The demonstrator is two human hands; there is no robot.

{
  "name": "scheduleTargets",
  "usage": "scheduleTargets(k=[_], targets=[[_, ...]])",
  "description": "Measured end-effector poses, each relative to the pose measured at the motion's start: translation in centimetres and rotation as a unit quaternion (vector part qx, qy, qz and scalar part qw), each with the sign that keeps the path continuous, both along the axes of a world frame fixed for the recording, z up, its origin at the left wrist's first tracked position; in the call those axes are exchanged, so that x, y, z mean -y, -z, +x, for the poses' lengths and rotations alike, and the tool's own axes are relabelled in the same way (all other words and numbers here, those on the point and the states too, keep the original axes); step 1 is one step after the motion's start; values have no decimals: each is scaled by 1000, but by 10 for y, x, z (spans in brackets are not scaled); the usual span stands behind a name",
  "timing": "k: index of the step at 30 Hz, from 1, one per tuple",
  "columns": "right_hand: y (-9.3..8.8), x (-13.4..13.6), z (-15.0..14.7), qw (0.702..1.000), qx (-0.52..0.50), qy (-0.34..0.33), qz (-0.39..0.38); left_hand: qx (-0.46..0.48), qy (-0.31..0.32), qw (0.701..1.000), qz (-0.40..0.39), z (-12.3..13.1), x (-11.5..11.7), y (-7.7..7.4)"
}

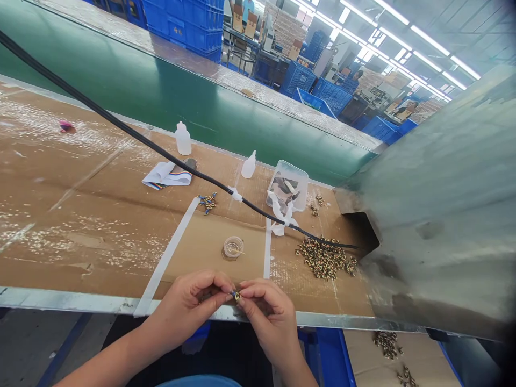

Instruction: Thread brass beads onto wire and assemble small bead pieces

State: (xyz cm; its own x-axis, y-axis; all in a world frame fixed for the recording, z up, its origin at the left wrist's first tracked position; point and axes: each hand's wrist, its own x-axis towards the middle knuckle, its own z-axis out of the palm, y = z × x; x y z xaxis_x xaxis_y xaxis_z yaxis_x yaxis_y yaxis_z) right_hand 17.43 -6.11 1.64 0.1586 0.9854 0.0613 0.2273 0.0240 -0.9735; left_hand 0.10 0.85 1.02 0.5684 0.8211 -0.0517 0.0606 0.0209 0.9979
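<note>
Between the fingertips of both hands is a small gold-and-dark part with a blue bit [236, 295], just above the table's front edge. My left hand [197, 298] pinches it from the left, and my right hand [268, 306] pinches it from the right. Its exact kind is too small to make out. Beyond the hands stands a small clear cup [233, 246] with a thin stick in it. A little group of similar parts with blue bits [207, 203] lies farther left. On the right is a large heap of small gold-and-dark parts [326, 258].
A black cable [121, 131] crosses above the table. Two white squeeze bottles [183, 140] and a clear plastic box [300, 188] stand along the back, near a striped ribbon [167, 176]. A metal panel [435, 204] rises at the right. Behind runs a green conveyor belt [185, 94].
</note>
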Motion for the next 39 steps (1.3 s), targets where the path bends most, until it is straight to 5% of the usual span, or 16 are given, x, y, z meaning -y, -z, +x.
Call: scheduleTargets(k=[13, 31, 39], targets=[[2, 1, -1, 997, 38, 7, 70, 21, -2, 1000, 8, -2, 0, 1], [6, -1, -5, 999, -23, 21, -36, -86, -7, 987, 138, 1, 1, 1], [8, -1, -6, 998, -24, 25, -49, -115, 26, 984, 130, 0, 1, -3]])
